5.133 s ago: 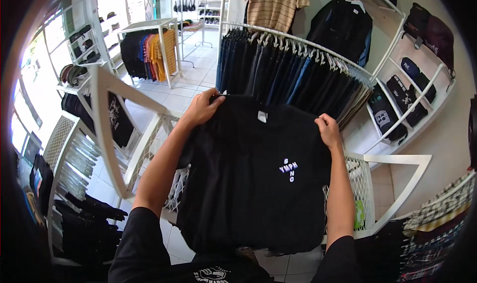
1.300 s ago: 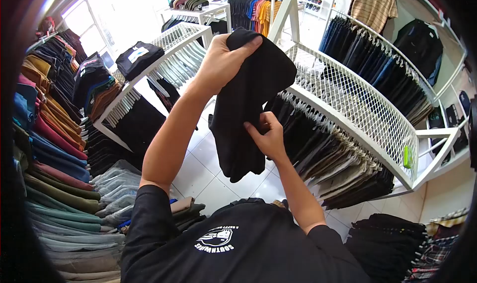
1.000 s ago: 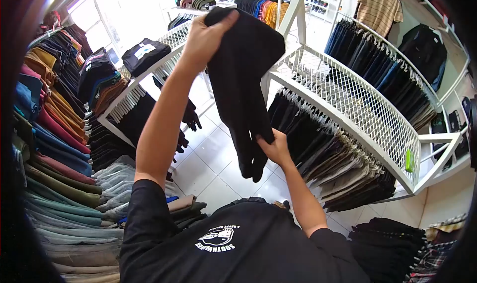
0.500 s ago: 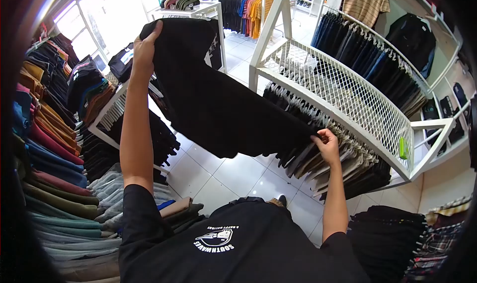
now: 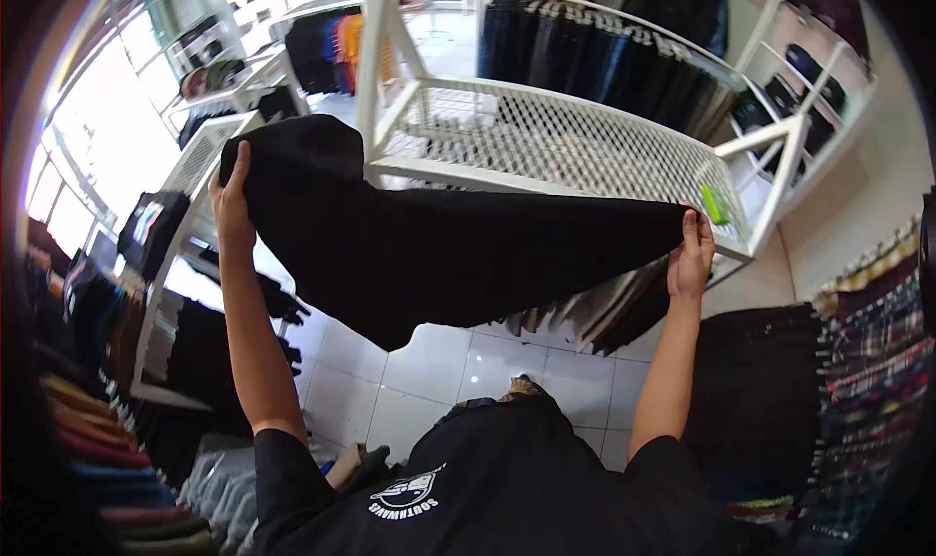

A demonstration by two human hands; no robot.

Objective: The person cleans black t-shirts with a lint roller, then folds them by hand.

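Note:
A black garment (image 5: 458, 254) is stretched sideways in the air in front of me, wide and bulging on the left, narrower toward the right. My left hand (image 5: 232, 190) grips its left end, thumb on the near side of the cloth. At the tapered right corner, my right hand (image 5: 691, 254) pinches the fabric between thumb and fingers. A lower fold of the cloth hangs down in a point over the tiled floor. The garment overlaps the front of the white mesh rack in this view.
Beyond the garment stands a white metal rack (image 5: 575, 132) with a mesh top and a bright green item (image 5: 715, 205) on it. Clothes hang beneath it. Dark trousers (image 5: 585, 59) hang at the back; plaid shirts (image 5: 873, 361) are at right. Another white rack (image 5: 161, 293) stands left.
My view has turned to the right. The garment now stretches nearly level: my right hand has risen and moved outward, while the left sits lower. Both hands keep their hold.

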